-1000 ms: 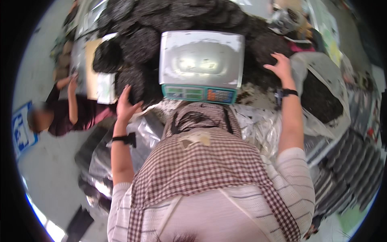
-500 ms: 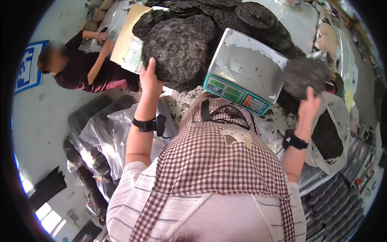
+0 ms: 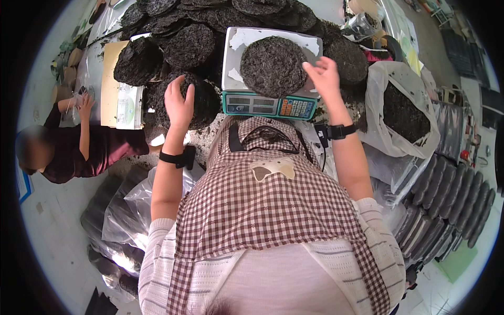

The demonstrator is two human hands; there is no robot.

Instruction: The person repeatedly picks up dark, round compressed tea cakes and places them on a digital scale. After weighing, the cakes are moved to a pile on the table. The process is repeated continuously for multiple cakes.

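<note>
Two hands of mine are out over the table, neither one gripping anything. My right hand (image 3: pixel 326 81) has its fingers raised and parted, its thumb at the right edge of a dark round cake (image 3: pixel 273 65); whether they touch, I cannot tell. That cake lies flat on the metal plate of the scale (image 3: pixel 269 106), whose green-edged panel and keypad face me. My left hand (image 3: pixel 179 107) is loose too, thumb apart from the fingers, over a second dark cake (image 3: pixel 206 105) left of the scale; I cannot tell whether it presses on it. I wear a black band on each wrist.

Just right of the scale lies another cake (image 3: pixel 345 62), and nearer on that side stands a whitish plastic bag (image 3: pixel 379 137) with dark, crumbly stuff inside. Beyond my left hand are more cakes, one of them partly on a yellowish board (image 3: pixel 112 89), and a heap of cakes (image 3: pixel 210 17) spreads along the far side. A clear jar (image 3: pixel 361 25) leans at the far right. Well to the left, a person in a dark red top (image 3: pixel 105 152) has both hands together. Long dark packs (image 3: pixel 451 191) lie in rows on the right; clear plastic (image 3: pixel 131 215) lies crumpled on the near left.
</note>
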